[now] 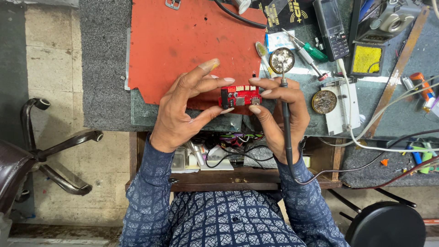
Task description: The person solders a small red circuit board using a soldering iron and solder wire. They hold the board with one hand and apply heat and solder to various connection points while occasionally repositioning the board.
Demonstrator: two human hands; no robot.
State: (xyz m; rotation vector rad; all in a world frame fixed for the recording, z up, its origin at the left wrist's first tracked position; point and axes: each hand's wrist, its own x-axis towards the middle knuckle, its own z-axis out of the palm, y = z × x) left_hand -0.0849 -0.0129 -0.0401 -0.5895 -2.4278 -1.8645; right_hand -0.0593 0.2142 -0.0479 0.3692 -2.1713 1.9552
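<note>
So nearest to us are our patterned blue sleeves, and just past them the open wooden drawer under the tabletop edge, stuffed with loose wires and small bits. Off to the left on the floor sits a chair base, and a round black stool is at lower right.

Above the drawer we've got both hands up on a small red circuit board, held just over the near edge of the tabletop. Our left hand pinches the board's left end between thumb and fingertips, with the index finger lifted and spread out above it. Our right hand pinches the right end the same way, and it also has a black soldering iron tucked against the palm, its cable running down past the wrist and away to the right. The iron's tip points up toward a round tin of shiny solder-cleaning wool.

Under and beyond the board lies a red work mat on grey felt. To the right there's a second round tin, a green-handled screwdriver, and a yellow sponge in a black tray. Further back sit a black keypad phone and a grey boxy gadget, with a long metal ruler lying diagonally.
</note>
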